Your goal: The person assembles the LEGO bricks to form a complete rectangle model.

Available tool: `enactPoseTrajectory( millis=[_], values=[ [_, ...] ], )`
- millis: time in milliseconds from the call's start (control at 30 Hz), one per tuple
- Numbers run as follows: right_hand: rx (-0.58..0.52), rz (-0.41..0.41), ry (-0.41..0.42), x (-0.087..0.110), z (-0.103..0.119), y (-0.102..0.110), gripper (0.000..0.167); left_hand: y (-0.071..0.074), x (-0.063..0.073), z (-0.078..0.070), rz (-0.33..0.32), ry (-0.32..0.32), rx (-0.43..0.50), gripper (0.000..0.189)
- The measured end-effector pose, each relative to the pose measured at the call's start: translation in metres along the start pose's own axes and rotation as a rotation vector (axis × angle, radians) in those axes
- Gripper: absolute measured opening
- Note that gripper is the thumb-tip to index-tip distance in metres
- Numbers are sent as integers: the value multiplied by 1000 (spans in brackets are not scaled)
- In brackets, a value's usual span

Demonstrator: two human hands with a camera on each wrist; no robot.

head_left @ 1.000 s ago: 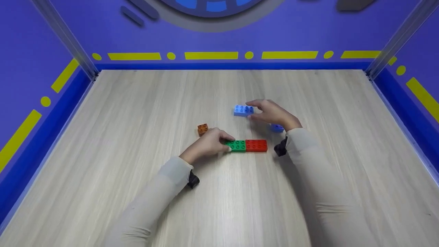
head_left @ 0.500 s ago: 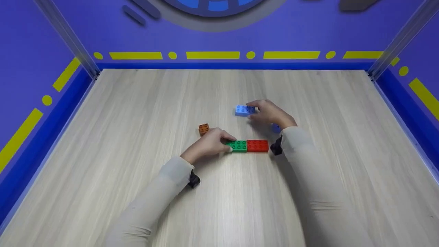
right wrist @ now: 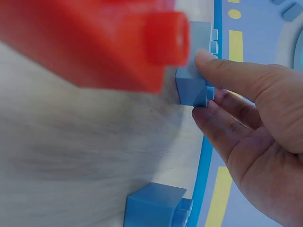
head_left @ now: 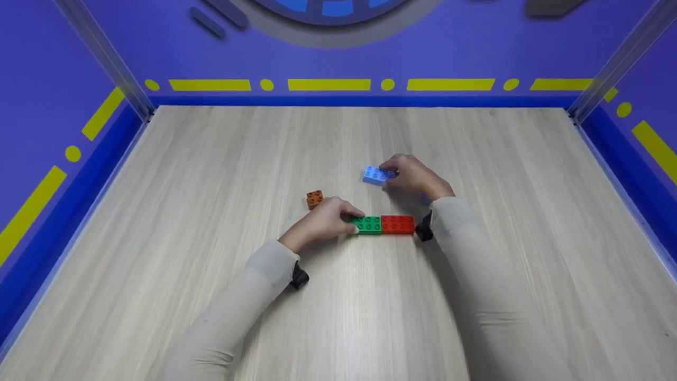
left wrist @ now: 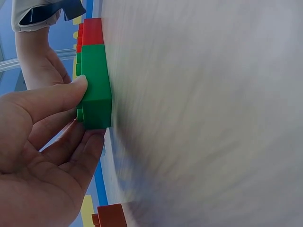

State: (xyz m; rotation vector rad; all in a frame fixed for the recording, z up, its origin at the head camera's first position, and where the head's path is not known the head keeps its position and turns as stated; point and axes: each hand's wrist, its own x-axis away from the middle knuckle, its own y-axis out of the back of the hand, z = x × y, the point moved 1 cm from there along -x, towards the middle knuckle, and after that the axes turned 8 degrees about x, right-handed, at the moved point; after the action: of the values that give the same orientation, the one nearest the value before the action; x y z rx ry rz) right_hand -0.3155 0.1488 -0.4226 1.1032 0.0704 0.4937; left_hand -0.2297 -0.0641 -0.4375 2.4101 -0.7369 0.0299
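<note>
My left hand pinches the left end of a green toy building brick between thumb and fingers. Against the green brick's right end lies a red brick, the two in one straight row on the table. Farther back, my right hand pinches the right end of a light blue brick, thumb on its near side. That brick sits slightly turned; whether it is off the table I cannot tell. In the right wrist view the red brick looms close to the camera.
Just beyond my left hand stands a small brown-orange brick. A small blue brick shows in the right wrist view; the right wrist mostly hides it from the head view. Blue-purple walls border the wooden table.
The right fingers have closed on the light blue brick, which has turned a little, its right end now farther back than its left. My left hand, the green brick and the red brick stay put.
</note>
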Motion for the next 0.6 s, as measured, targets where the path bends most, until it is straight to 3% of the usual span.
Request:
enactPoseTrajectory(
  millis=[200,600],
  values=[
    [-24,24,-67,2,-1,-1,45,0,0,1,-4,-23,-4,33],
    [-27,8,-5,10,-4,2,40,1,1,2,18,-51,-4,33]
  ],
)
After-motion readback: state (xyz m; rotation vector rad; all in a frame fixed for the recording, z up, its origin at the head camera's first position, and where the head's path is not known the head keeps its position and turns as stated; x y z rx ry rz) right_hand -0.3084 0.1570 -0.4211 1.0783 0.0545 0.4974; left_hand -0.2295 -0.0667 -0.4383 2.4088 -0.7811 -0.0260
